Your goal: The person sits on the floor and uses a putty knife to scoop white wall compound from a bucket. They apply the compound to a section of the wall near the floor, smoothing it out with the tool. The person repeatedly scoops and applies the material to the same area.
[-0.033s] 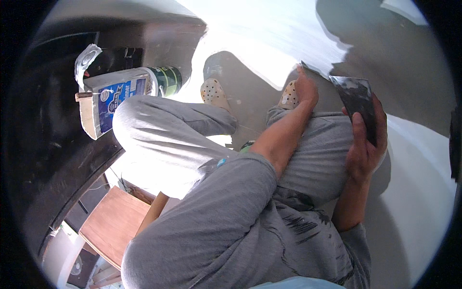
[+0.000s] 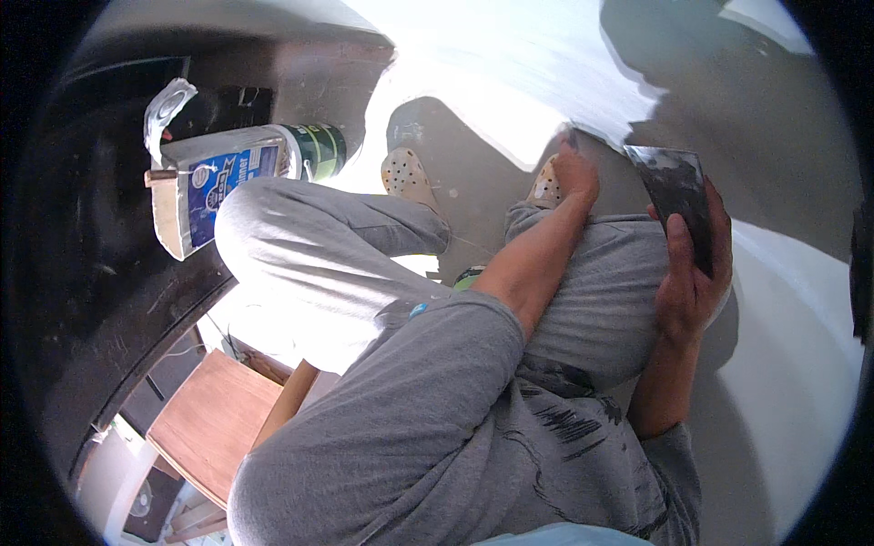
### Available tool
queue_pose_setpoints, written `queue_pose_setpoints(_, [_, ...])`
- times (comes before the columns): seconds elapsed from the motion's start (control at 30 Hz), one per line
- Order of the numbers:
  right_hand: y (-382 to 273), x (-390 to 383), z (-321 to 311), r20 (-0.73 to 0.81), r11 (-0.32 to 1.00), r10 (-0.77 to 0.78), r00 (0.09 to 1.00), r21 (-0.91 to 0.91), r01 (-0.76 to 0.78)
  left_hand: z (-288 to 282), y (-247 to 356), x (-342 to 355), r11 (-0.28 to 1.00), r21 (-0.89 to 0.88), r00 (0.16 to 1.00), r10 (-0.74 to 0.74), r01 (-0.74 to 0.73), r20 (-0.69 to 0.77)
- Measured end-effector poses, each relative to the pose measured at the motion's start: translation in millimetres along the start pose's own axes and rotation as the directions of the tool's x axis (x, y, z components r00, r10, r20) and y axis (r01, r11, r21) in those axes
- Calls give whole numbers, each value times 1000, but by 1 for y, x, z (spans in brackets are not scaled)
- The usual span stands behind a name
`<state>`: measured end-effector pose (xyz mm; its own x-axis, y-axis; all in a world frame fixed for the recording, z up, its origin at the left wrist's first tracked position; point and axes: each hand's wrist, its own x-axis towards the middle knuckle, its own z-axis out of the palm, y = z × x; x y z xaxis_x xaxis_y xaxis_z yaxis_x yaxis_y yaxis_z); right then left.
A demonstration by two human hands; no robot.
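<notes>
My left hand (image 2: 576,182) is near the white curved surface (image 2: 510,55) in front, fingers closed around what looks like a thin dark scraper (image 2: 572,138), blurred and mostly hidden by the fingers. My right hand (image 2: 692,273) grips a wide dark blade (image 2: 669,187) smeared with pale material, upright over my right thigh, thumb across its face and fingers behind. The blade's top edge is close to the left hand's right side, apart from that hand. My grey-trousered legs are bent beneath both arms, with beige perforated clogs (image 2: 410,182) on my feet.
At left, a metal can (image 2: 205,209) with a blue label and cut top, holding a stick, stands beside a green bucket (image 2: 319,155). A crumpled silvery strip (image 2: 168,109) is above the can. A dark curved wall (image 2: 91,264) bounds the left; a wooden stool (image 2: 209,419) is lower left.
My left hand has shifted slightly downward and is more blurred at the fingertips, with less of the thin scraper showing. My right hand and its blade are almost unchanged.
</notes>
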<state>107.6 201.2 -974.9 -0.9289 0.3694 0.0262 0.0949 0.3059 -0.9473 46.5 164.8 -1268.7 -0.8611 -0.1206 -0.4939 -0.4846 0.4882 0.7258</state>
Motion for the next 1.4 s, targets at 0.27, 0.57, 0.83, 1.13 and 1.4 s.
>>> queue_pose_setpoints(0.27, [2, -4, 9, -85, 999, 32, 996, 30, -29, -175, -23, 118, 983, 163, 894, -2, 84, -448])
queue_pose_setpoints(0.57, [3, 2, 17, -74, 999, -31, 997, 36, 34, -194, -8, 162, 963, 254, 915, 24, 87, -403])
queue_pose_setpoints(0.83, [3, 0, 14, -75, 999, -40, 996, -2, 40, -181, -6, 145, 972, 230, 930, 34, 55, -365])
queue_pose_setpoints(1.13, [15, -4, 4, -73, 988, -95, 993, 117, 103, -126, 9, 98, 984, 176, 955, 44, 8, -292])
queue_pose_setpoints(1.4, [10, -7, -4, -59, 994, -60, 996, 88, 65, -76, 3, 73, 987, 161, 980, 43, -12, -193])
